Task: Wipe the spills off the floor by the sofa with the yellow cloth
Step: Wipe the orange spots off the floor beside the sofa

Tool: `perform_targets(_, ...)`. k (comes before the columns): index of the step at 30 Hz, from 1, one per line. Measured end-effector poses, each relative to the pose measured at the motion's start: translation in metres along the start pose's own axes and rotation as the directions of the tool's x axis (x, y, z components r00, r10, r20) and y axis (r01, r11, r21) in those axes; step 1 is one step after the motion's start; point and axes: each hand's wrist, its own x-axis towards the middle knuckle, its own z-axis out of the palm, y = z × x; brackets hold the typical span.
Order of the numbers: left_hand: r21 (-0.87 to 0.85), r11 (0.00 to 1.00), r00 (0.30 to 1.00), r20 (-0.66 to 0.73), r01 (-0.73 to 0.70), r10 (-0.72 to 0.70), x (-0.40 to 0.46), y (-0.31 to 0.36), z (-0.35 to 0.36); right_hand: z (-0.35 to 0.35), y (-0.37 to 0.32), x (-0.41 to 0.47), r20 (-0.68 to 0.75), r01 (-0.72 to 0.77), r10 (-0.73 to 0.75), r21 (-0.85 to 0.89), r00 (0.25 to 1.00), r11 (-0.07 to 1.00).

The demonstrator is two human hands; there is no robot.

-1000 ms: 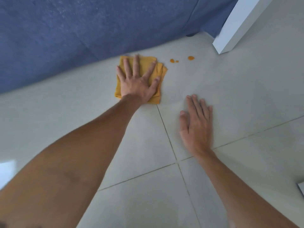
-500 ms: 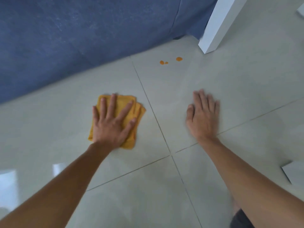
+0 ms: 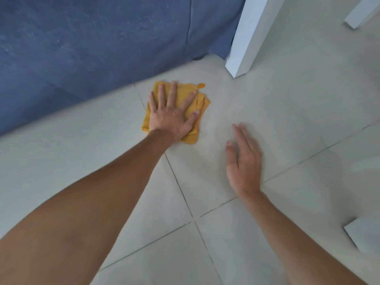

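Note:
A folded yellow cloth [image 3: 202, 106] lies flat on the pale tiled floor [image 3: 287, 124], close to the base of the blue sofa [image 3: 92, 44]. My left hand [image 3: 171, 114] presses down on the cloth with fingers spread. One orange spill drop [image 3: 201, 85] shows at the cloth's far right corner, touching its edge. Other drops are hidden under the cloth. My right hand [image 3: 243, 161] rests flat on the floor to the right of the cloth, fingers together, holding nothing.
A white furniture leg [image 3: 244, 50] stands on the floor right of the sofa. Another white leg [image 3: 357, 17] sits at the top right, and a white corner [image 3: 364, 237] pokes in at the lower right. A dark sofa foot [image 3: 197, 58] shows under the sofa.
My left hand has pushed the cloth forward and to the right, over the orange drops near the sofa. Only one drop still shows. My right hand stays on the floor.

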Motion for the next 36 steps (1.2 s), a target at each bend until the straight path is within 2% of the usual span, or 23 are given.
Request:
perform_targets(2,0.011,0.996,0.996,0.003,-0.085,0.085,-0.034,0.014,0.006,-0.008,0.005,0.006,-0.046,0.031,-0.033,-0.028,0.998,0.999)
perform_targets(4,0.015,0.986,0.986,0.004,-0.166,0.165,-0.075,0.022,0.011,-0.013,0.012,0.018,-0.058,0.028,-0.037,-0.149,0.998,0.988)
perform_targets(7,0.028,0.974,0.974,0.021,-0.225,0.224,-0.134,0.004,0.02,-0.017,0.02,0.029,0.135,-0.021,0.065,-0.308,0.989,0.951)
perform_targets(8,0.031,0.979,0.98,0.019,-0.2,0.2,-0.147,-0.009,0.022,-0.016,0.023,0.03,0.2,-0.004,0.081,-0.358,0.977,0.934)
perform_targets(10,0.034,0.995,0.996,0.011,-0.094,0.093,-0.156,-0.038,0.023,-0.014,0.028,0.027,0.239,0.046,0.065,-0.432,0.969,0.901)
perform_targets(13,0.006,0.991,0.991,-0.003,0.13,-0.13,-0.124,-0.066,0.019,-0.008,0.033,0.023,0.21,0.051,0.057,-0.478,0.976,0.877)
perform_targets(16,-0.063,0.948,0.95,-0.023,0.311,-0.313,-0.062,-0.072,0.009,-0.005,0.034,0.021,0.179,0.045,0.047,-0.476,0.983,0.878)
perform_targets(20,-0.08,0.923,0.925,-0.035,0.376,-0.379,0.023,-0.044,-0.003,-0.004,0.036,0.02,0.156,0.049,0.03,-0.475,0.987,0.879)
perform_targets(26,-0.07,0.977,0.978,-0.042,0.203,-0.206,0.073,0.042,-0.009,-0.007,0.035,0.021,0.148,0.043,0.024,-0.435,0.989,0.899)
perform_targets(28,-0.07,0.991,0.992,-0.043,0.118,-0.121,0.064,0.06,-0.005,-0.011,0.033,0.023,0.143,-0.003,0.052,-0.325,0.988,0.946)
perform_targets(30,-0.064,0.997,0.999,-0.038,0.034,-0.036,0.049,0.075,-0.001,-0.017,0.032,0.025,0.127,-0.082,0.1,-0.141,0.987,0.987)
perform_targets(32,-0.056,0.998,0.999,-0.033,-0.03,0.028,0.027,0.086,0.002,-0.021,0.03,0.028,0.121,-0.132,0.132,-0.011,0.984,0.991)
perform_targets(36,-0.069,0.991,0.993,-0.042,-0.116,0.113,-0.037,0.091,0.012,-0.026,0.018,0.026,0.17,-0.169,0.161,0.033,0.972,0.985)
